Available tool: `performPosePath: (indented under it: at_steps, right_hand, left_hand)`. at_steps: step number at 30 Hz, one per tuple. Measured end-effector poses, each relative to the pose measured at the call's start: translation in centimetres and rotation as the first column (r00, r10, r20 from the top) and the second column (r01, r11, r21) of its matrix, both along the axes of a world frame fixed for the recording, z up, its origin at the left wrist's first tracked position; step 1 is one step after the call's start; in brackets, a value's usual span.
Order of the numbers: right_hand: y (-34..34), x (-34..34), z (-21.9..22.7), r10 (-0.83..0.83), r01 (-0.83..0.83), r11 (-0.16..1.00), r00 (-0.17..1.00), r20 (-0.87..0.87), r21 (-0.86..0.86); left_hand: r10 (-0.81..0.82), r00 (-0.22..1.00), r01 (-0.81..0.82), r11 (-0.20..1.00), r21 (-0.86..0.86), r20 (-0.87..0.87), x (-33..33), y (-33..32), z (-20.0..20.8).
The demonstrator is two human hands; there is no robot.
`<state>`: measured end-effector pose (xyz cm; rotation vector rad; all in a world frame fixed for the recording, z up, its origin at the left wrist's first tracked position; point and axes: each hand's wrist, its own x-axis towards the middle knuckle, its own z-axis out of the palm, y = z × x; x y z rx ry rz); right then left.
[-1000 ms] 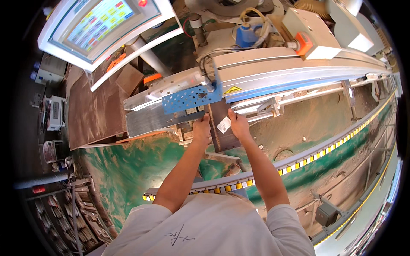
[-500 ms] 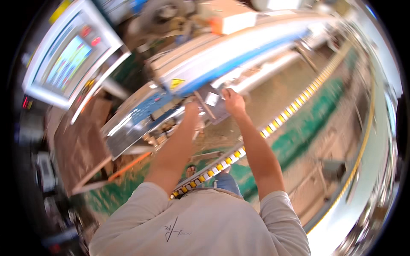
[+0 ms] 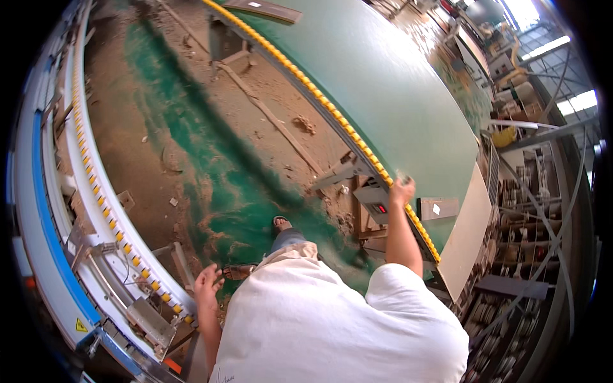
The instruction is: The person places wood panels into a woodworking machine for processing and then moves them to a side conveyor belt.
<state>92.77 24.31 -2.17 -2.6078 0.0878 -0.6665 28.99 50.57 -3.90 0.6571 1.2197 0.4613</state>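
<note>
My left hand [image 3: 207, 285] hangs low at my left side with its fingers apart and nothing in it. Over the yellow roller edge [image 3: 357, 142] of a green-topped table [image 3: 389, 76], my right hand [image 3: 401, 191] is closed, its fingers drawn together. A pale blur shows at its fingertips, too smeared to name. Just right of this hand, a small dark brown board [image 3: 438, 209] with a white label lies flat on the table, apart from the fingers.
Another labelled brown board [image 3: 265, 9] lies at the table's far end. A long machine [image 3: 48, 210] with a blue strip and a yellow-roller rail [image 3: 105, 210] runs along my left. A control box [image 3: 373, 201] sits under the table edge. Shelving [image 3: 530, 223] stands at right.
I have turned right, from the machine to the green table. Both hands were at a labelled board by the machine; now they are apart, the left lowered and the right over the table edge.
</note>
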Motion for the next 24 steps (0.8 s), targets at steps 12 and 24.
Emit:
performPosePath:
  at_steps: [12,24]
  right_hand:
    - [-38.1,13.3,-5.6,-0.396,0.707,0.641,0.638,-0.661,0.299]
    - [8.6,-7.9,9.9,0.967,-0.975,0.091,0.038,-0.254,0.201]
  left_hand:
    - [-0.323,0.849,0.32,0.944,-0.08,-0.419,14.5,0.7,-1.6]
    - [-0.048,0.964,0.02,0.994,0.108,0.262,32.1,2.5,8.2]
